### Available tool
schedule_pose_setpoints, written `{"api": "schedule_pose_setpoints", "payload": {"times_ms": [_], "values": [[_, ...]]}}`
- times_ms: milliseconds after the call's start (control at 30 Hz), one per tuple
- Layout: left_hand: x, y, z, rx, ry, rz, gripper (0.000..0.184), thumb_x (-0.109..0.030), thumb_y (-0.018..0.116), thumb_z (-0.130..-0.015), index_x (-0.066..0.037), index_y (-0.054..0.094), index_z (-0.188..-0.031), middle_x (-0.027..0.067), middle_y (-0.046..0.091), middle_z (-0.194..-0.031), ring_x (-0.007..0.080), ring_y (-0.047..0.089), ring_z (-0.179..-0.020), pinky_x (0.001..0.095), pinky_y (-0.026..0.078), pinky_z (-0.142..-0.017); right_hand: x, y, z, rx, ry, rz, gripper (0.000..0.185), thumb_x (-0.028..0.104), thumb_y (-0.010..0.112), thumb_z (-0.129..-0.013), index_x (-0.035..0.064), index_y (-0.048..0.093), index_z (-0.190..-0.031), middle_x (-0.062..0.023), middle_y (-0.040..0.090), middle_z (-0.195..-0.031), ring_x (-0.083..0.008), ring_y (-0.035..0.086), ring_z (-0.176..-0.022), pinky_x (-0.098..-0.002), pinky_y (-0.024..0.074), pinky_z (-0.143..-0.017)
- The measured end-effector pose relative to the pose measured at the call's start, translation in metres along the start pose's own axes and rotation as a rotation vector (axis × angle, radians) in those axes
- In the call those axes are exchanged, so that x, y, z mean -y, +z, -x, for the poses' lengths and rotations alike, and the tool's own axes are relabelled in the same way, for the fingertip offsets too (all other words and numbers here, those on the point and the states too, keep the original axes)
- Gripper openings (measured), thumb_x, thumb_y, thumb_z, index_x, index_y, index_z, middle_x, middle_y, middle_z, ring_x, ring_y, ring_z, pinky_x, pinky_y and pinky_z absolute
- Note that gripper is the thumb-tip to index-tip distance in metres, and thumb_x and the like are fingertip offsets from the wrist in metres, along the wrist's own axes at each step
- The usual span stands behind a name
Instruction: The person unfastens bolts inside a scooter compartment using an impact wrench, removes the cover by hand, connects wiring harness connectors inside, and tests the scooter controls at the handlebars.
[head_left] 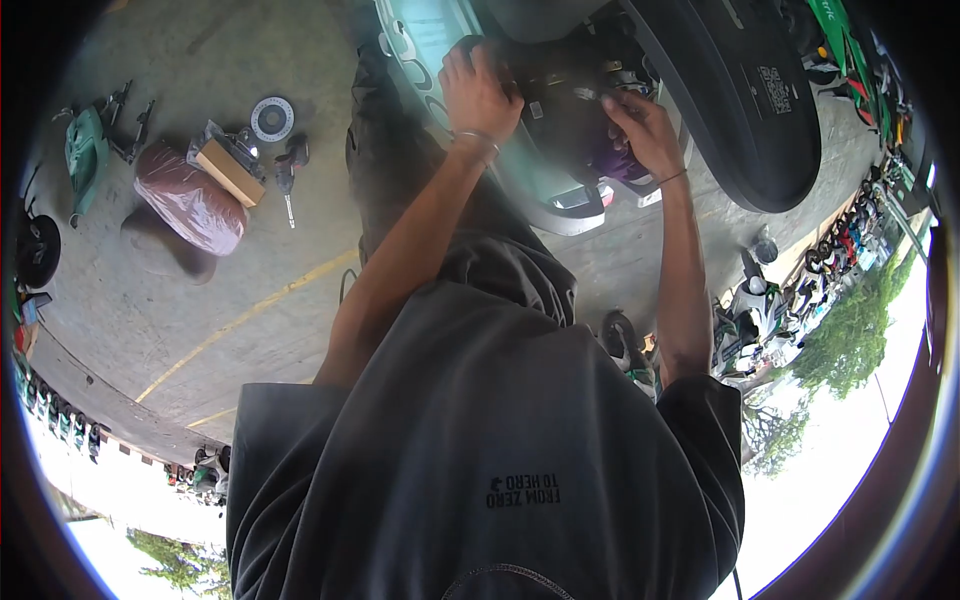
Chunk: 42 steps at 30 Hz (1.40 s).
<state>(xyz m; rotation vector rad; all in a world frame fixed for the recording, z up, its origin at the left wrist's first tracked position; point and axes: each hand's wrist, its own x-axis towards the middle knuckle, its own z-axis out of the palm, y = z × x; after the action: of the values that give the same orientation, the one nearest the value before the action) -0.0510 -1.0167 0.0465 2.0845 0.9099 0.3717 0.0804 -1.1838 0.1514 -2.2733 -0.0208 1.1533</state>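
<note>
A teal scooter (530, 190) stands in front of me, with a dark open cavity (560, 125) in its body. My left hand (482, 95) rests at the cavity's left edge, fingers curled; whatever they grip is hidden beneath them. Over the right side of the cavity, my right hand (643, 130) is closed, thumb and index finger pinched at a small light-grey piece (586, 94), too blurred to name. A purple part (622, 160) shows below that hand. The long black seat (745, 110), marked with a printed code, lies to the right of my right hand.
On the concrete floor at left are a power driver (287, 178), a round disc (272, 119), a cardboard box (230, 172), a pink plastic-wrapped bundle (190, 195) and a teal panel (87, 150). Rows of scooters (770, 310) line the right edge.
</note>
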Motion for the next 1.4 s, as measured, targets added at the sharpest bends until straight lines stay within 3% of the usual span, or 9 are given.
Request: {"api": "schedule_pose_setpoints", "payload": {"times_ms": [233,333,433,833,1067,1100,1200,1233,1400], "values": [[0.001,-0.001,0.002,0.015,-0.007,-0.008,0.039,-0.010,0.064,-0.079,-0.008,0.054,-0.116,0.0173,0.051,-0.116,0.0373,0.047,-0.110,0.0468,0.038,-0.093,-0.017,0.026,-0.020,-0.147,-0.106,0.092,0.037,0.032,0.070,-0.090,0.0018,0.070,-0.112,-0.0034,0.064,-0.074,-0.0068,0.057,-0.062,-0.0237,0.0478,-0.056],[0.001,0.001,0.002,-0.006,0.010,-0.006,0.039,-0.010,0.064,-0.078,-0.009,0.054,-0.116,0.0174,0.050,-0.116,0.0372,0.047,-0.109,0.0468,0.038,-0.093,-0.019,0.033,-0.017,-0.248,-0.125,0.350,0.039,0.034,0.071,-0.087,0.0035,0.071,-0.111,-0.0116,0.071,-0.082,-0.0156,0.065,-0.070,-0.0302,0.0526,-0.067],[0.001,0.001,0.003,-0.010,0.015,-0.007,0.039,-0.010,0.064,-0.078,-0.009,0.054,-0.116,0.0175,0.050,-0.115,0.0371,0.047,-0.108,0.0469,0.038,-0.092,-0.020,0.034,-0.011,-0.256,-0.096,0.412,0.042,0.036,0.073,-0.081,0.0058,0.072,-0.110,-0.0201,0.071,-0.105,-0.0341,0.068,-0.099,-0.0394,0.0509,-0.087],[0.001,0.000,0.002,0.022,-0.015,-0.045,0.042,-0.010,0.065,-0.077,-0.010,0.054,-0.117,0.0175,0.050,-0.117,0.0371,0.048,-0.108,0.0466,0.039,-0.092,-0.011,0.041,-0.010,-0.344,-0.313,0.697,0.028,0.032,0.064,-0.090,0.0080,0.070,-0.101,-0.0140,0.068,-0.102,-0.0393,0.065,-0.091,-0.0465,0.0499,-0.077],[-0.001,-0.003,0.001,0.015,-0.004,0.019,0.042,-0.012,0.065,-0.078,-0.010,0.053,-0.118,0.0166,0.050,-0.120,0.0370,0.048,-0.110,0.0461,0.038,-0.094,-0.030,0.046,-0.020,-0.601,-0.436,0.595,0.029,0.031,0.060,-0.093,0.0029,0.069,-0.092,-0.0156,0.067,-0.085,-0.0343,0.066,-0.078,-0.0440,0.0497,-0.068],[0.000,-0.002,0.000,0.013,0.010,-0.030,0.044,-0.021,0.069,-0.081,-0.010,0.053,-0.120,0.0165,0.049,-0.123,0.0365,0.048,-0.111,0.0451,0.038,-0.095,-0.025,0.045,-0.019,-0.488,-0.266,0.416,0.034,0.032,0.060,-0.094,-0.0001,0.069,-0.090,-0.0140,0.066,-0.079,-0.0231,0.066,-0.064,-0.0371,0.0482,-0.056],[-0.004,-0.006,0.000,0.018,0.184,-0.040,0.051,-0.033,0.072,-0.081,-0.011,0.052,-0.123,0.0170,0.049,-0.126,0.0360,0.047,-0.116,0.0443,0.037,-0.097,0.003,0.048,-0.006,-0.283,-0.028,0.066,0.031,0.031,0.064,-0.092,0.0005,0.070,-0.091,-0.0093,0.064,-0.069,-0.0192,0.064,-0.063,-0.0325,0.0478,-0.056],[-0.005,-0.008,0.002,0.025,0.272,-0.111,0.060,-0.045,0.072,-0.081,-0.011,0.052,-0.126,0.0148,0.051,-0.127,0.0337,0.048,-0.118,0.0438,0.037,-0.098,0.012,0.049,-0.003,-0.247,0.009,-0.034,0.030,0.031,0.065,-0.093,0.0018,0.071,-0.092,-0.0035,0.062,-0.071,-0.0099,0.062,-0.062,-0.0269,0.0435,-0.049],[-0.003,-0.009,0.003,0.174,0.445,0.004,0.073,-0.056,0.071,-0.076,-0.013,0.053,-0.133,0.0070,0.058,-0.124,0.0296,0.053,-0.114,0.0432,0.042,-0.095,0.004,0.037,-0.012,-0.094,0.046,-0.303,0.026,0.028,0.065,-0.092,0.0019,0.071,-0.093,-0.0015,0.063,-0.078,-0.0088,0.058,-0.062,-0.0243,0.0419,-0.051]]}}
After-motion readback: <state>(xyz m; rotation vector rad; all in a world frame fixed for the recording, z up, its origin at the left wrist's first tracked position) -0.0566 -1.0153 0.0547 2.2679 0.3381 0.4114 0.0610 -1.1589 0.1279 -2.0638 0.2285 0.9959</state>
